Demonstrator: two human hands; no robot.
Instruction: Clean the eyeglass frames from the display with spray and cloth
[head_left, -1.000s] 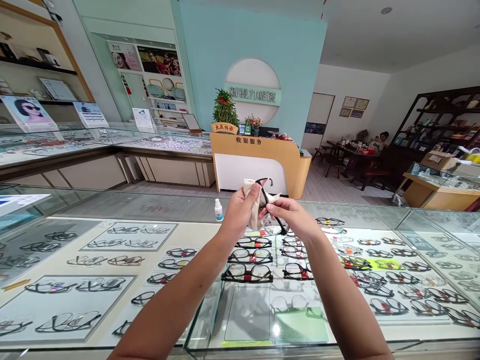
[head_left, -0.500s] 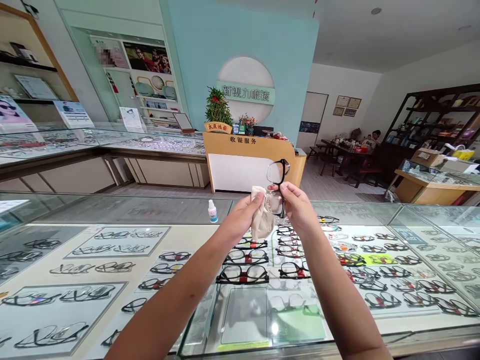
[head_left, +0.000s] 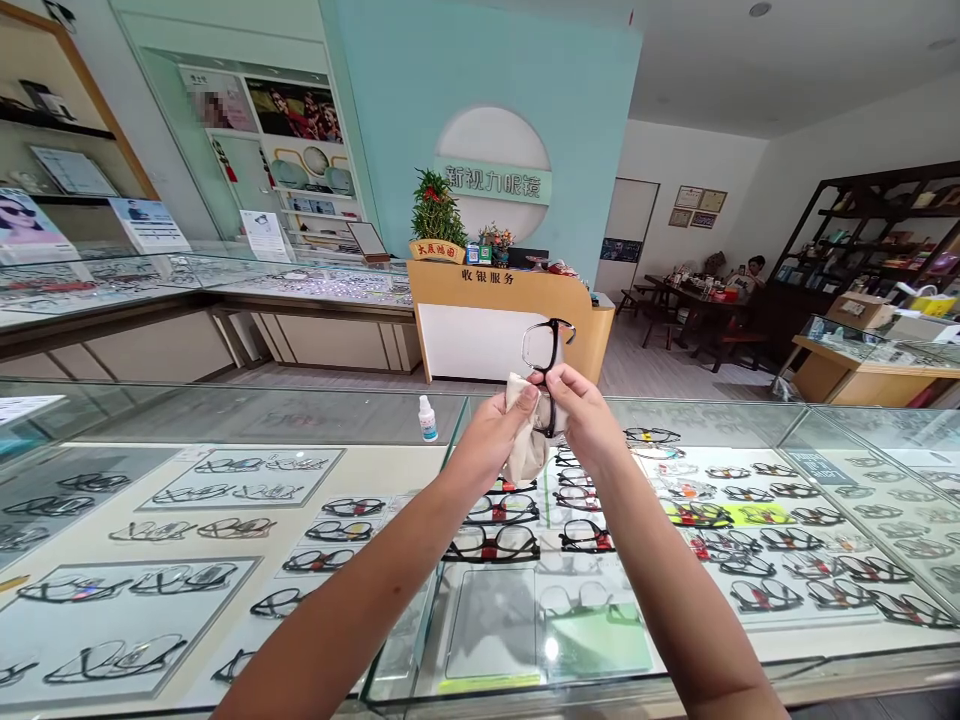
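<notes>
Eyeglasses with a dark frame are held up in the air above the glass display bench, turned on end so that one lens is above the other. Judging from how things lie, the work in hand is wiping, and it seems to be in its middle part. The upper lens is free of the cloth, while the lower lens is partly covered by it. Whether either lens is already clean, I cannot tell; the lower one at least does not look finished, because the cloth is on it.

The left hand has its fingers closed on the cloth, with the thumb on the near side; the fingers behind are hidden, so how firmly they press on the lens cannot be seen. The right hand has thumb and forefinger brought together on the frame, near its middle, and the other fingers are bent.

A small white bottle stands upright on the bench, to the left of the hands and apart from them.
</notes>
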